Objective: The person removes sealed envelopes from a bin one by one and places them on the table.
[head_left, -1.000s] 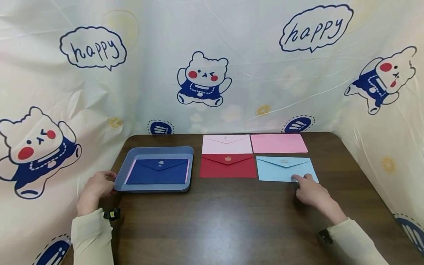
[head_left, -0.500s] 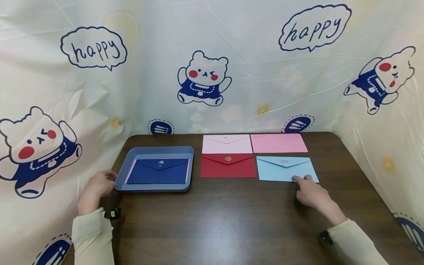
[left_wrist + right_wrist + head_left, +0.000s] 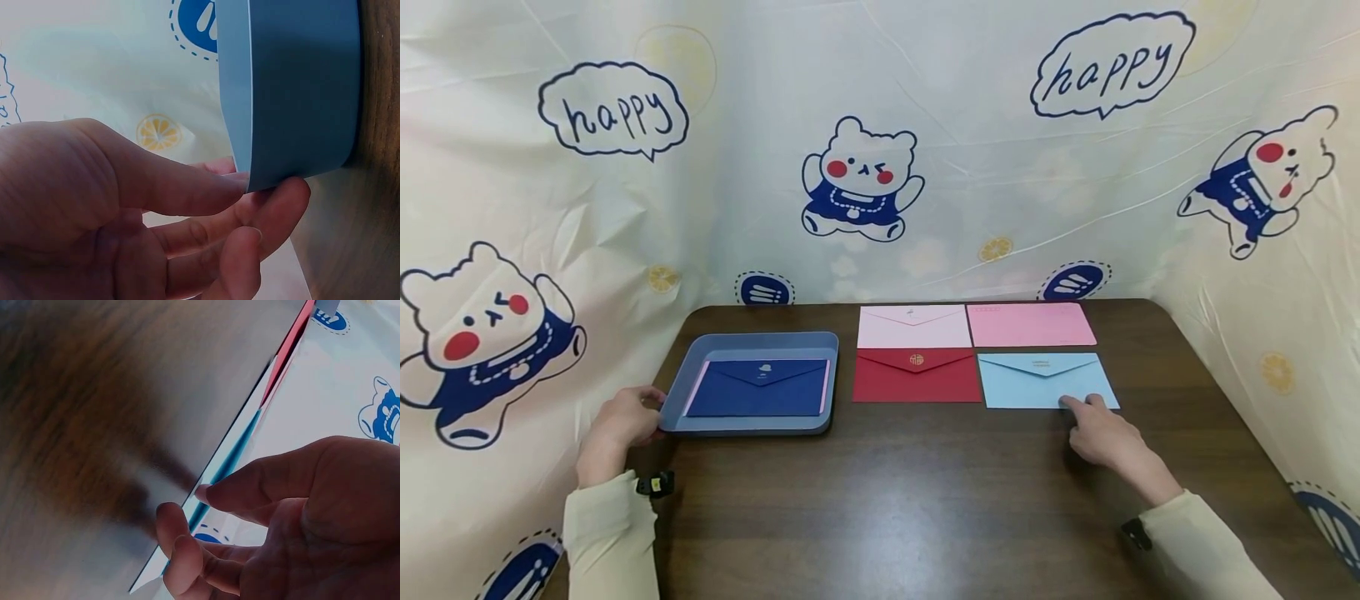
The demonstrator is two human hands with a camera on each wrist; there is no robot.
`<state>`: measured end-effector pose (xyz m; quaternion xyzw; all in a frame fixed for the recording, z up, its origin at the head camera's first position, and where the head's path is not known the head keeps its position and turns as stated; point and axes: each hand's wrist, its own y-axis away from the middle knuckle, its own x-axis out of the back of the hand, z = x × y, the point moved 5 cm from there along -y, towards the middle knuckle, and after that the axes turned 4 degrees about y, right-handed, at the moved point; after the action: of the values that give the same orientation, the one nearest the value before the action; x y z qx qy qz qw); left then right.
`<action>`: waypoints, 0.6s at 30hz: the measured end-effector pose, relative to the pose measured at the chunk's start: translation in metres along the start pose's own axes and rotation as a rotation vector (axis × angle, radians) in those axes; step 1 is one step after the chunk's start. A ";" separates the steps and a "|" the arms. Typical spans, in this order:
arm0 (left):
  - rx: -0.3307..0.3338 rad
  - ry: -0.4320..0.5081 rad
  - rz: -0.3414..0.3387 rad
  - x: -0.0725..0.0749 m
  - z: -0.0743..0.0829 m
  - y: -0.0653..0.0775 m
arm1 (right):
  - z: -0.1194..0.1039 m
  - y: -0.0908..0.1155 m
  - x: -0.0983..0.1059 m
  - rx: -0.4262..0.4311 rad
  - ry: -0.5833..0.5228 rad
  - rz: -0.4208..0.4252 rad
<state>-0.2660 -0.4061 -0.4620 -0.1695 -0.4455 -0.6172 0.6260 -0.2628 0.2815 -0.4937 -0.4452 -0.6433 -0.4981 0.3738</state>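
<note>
My left hand grips the near left corner of a blue-grey tray. In the left wrist view the thumb lies at the tray's rim, with the fingers bent beneath the corner. A navy envelope lies in the tray, and a pink edge shows from under it. On the right, a light blue envelope lies on the table. My right hand touches its near edge with thumb and fingertips, the thumb reaching onto the face. In the right wrist view the fingers are loosely bent by the envelope's edge.
A red envelope lies left of the light blue one. Behind them are a pale pink envelope and a pink envelope, in two rows. The dark wooden table backs onto a printed curtain.
The light blue envelope has shifted slightly away and to the left under my right hand, closer to the red one. My left hand and the tray have stayed put.
</note>
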 end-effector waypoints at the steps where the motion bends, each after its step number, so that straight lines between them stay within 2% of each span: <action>1: -0.001 0.000 -0.001 0.000 0.000 0.000 | 0.000 -0.001 0.000 -0.001 0.000 -0.001; 18: 0.013 0.003 0.000 0.002 0.005 -0.001 | -0.002 -0.009 0.007 -0.016 -0.005 -0.045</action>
<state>-0.2689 -0.4038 -0.4577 -0.1643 -0.4486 -0.6145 0.6278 -0.2739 0.2804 -0.4895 -0.4349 -0.6502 -0.5103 0.3574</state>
